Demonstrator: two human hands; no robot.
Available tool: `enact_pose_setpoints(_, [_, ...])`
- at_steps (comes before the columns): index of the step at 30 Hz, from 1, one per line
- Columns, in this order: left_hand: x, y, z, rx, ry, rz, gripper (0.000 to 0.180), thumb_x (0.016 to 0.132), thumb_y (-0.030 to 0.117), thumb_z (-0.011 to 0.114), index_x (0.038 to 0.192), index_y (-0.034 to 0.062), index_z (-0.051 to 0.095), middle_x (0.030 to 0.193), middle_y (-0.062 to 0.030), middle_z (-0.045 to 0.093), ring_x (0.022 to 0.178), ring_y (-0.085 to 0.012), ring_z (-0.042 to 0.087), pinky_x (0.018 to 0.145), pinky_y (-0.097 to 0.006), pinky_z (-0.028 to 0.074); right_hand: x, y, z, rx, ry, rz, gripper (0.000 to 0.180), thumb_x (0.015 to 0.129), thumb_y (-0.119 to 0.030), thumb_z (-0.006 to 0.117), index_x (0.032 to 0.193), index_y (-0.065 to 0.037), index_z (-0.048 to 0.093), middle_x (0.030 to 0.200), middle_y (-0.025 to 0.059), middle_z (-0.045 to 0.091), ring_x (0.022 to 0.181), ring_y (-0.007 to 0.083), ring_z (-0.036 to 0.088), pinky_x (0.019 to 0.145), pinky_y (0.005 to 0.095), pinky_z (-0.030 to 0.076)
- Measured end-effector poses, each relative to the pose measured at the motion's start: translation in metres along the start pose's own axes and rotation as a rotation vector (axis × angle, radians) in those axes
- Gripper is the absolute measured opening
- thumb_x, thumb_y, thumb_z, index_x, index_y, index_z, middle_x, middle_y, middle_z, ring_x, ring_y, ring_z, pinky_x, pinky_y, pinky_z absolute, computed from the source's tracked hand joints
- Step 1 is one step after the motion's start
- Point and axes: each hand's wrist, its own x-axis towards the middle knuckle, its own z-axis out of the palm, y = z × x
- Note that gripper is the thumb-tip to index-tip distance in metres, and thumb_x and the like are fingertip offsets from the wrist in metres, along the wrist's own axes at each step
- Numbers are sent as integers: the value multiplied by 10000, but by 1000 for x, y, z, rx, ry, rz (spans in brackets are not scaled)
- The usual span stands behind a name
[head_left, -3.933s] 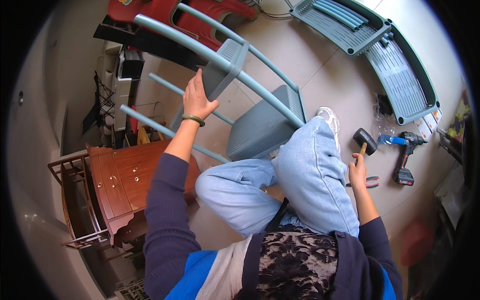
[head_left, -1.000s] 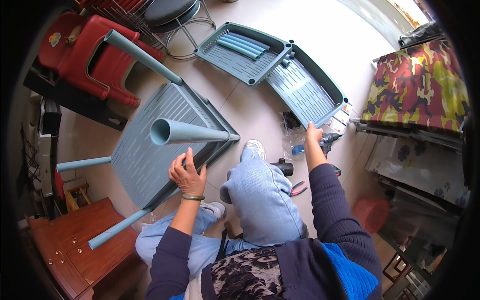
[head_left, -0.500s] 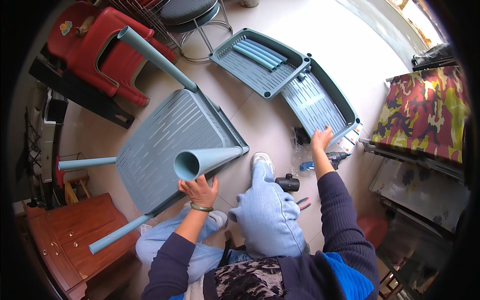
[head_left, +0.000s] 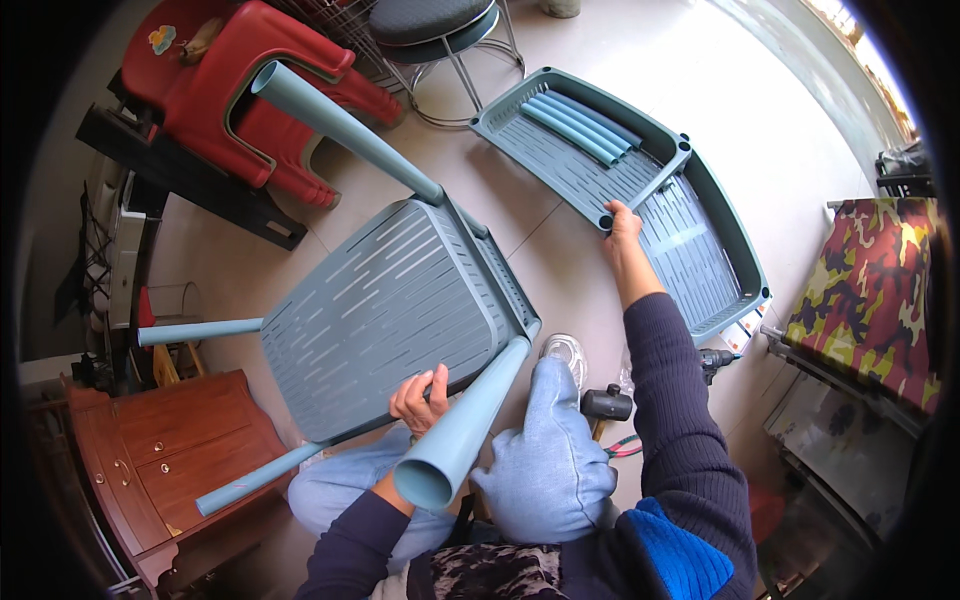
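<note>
A grey-green slatted shelf tray [head_left: 370, 310] with pale blue tube legs stands tilted before me. My left hand [head_left: 420, 402] is closed on its near rim, partly hidden behind the wide-mouthed leg tube [head_left: 465, 425] that points toward me. Out to the right, the fingers of my right hand [head_left: 624, 222] are wrapped round the near corner of a second slatted tray [head_left: 535, 165]. Several loose blue tubes [head_left: 580, 127] lie in that tray. A third tray [head_left: 690, 250] rests on the floor, partly under the second one's end.
Near my right shoe are a black mallet [head_left: 606, 403], red-handled pliers [head_left: 625, 447] and a power drill [head_left: 716, 362]. A red plastic chair [head_left: 230, 90] and a round stool [head_left: 430, 25] stand behind. A wooden cabinet [head_left: 190, 450] is at left, a camouflage-covered rack [head_left: 865, 290] at right.
My right hand has moved left from the third tray's near end to the second tray's corner. My left hand has shifted to the shelf rim. The whole view has shifted too.
</note>
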Motion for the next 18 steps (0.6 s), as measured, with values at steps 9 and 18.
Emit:
enact_pose_setpoints(9, [18, -12, 14, -37, 47, -85, 804, 614, 247, 779, 1338, 133, 451, 1213, -101, 439, 1146, -324, 398, 986, -501, 261, -150, -15, -189, 73, 1, -51, 398, 659, -98, 663, 1028, -74, 515, 855, 22, 531, 733, 162, 529, 570, 300, 430])
enact_pose_setpoints(18, [71, 32, -63, -644, 4, 200, 536, 688, 104, 701, 1201, 71, 547, 1117, -123, 550, 1040, -310, 518, 925, -417, 374, -304, -73, -361, 204, -90, -204, 449, 706, -34, 562, 1144, 23, 482, 1018, 111, 563, 911, 228, 585, 817, 343, 499])
